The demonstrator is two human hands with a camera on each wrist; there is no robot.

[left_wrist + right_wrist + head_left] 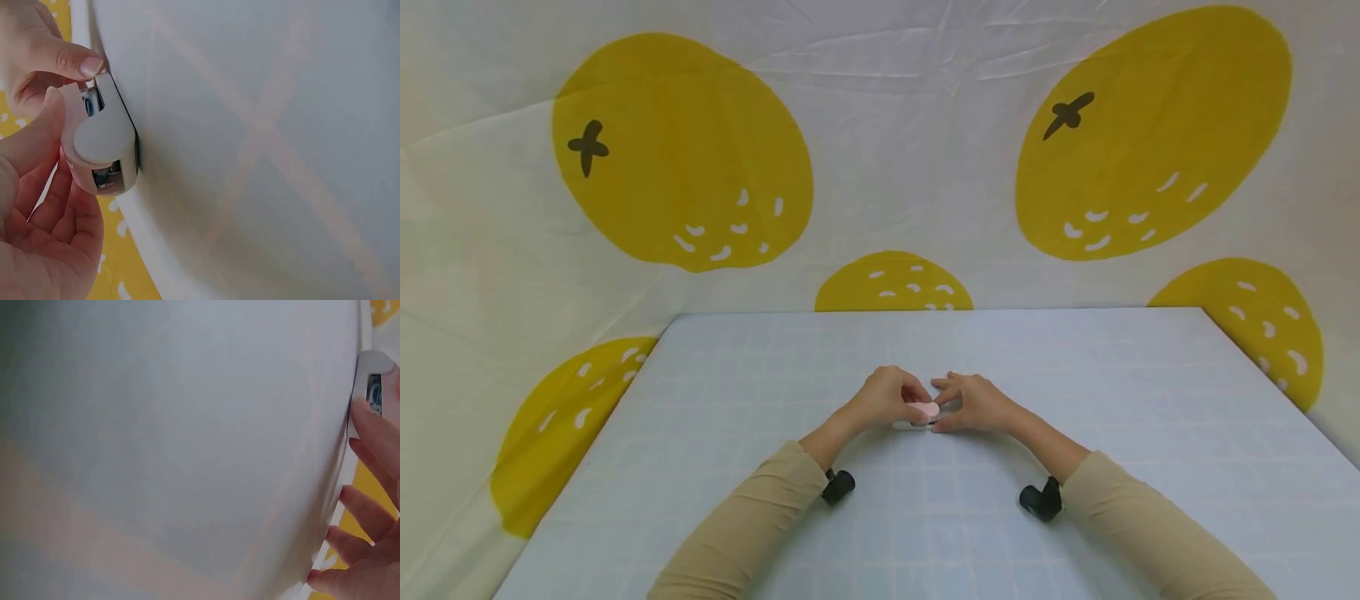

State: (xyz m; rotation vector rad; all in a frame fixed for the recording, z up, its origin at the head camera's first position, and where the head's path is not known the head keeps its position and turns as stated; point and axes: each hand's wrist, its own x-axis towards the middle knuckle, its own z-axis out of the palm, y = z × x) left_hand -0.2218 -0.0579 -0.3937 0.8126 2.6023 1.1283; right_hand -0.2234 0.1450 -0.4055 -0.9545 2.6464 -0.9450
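Observation:
A small pink-and-white stapler (929,409) sits low over the table between my two hands, its rounded hinge end (100,140) turned to the left wrist view. Metal parts show through openings in its body. From the left, my left hand (883,397) grips the pink upper part with thumb and curled fingers. Opposite it, my right hand (983,404) pinches the other end of the stapler, thumb on the near side. In the right wrist view the remaining fingers (365,512) spread away from it. The hands cover part of the stapler.
A pale blue table covering with a faint grid (760,375) lies under both hands. Behind it hangs a white cloth with large yellow fruit shapes (685,150). Black wrist cameras (838,487) sit below both wrists, near the beige sleeves (752,508).

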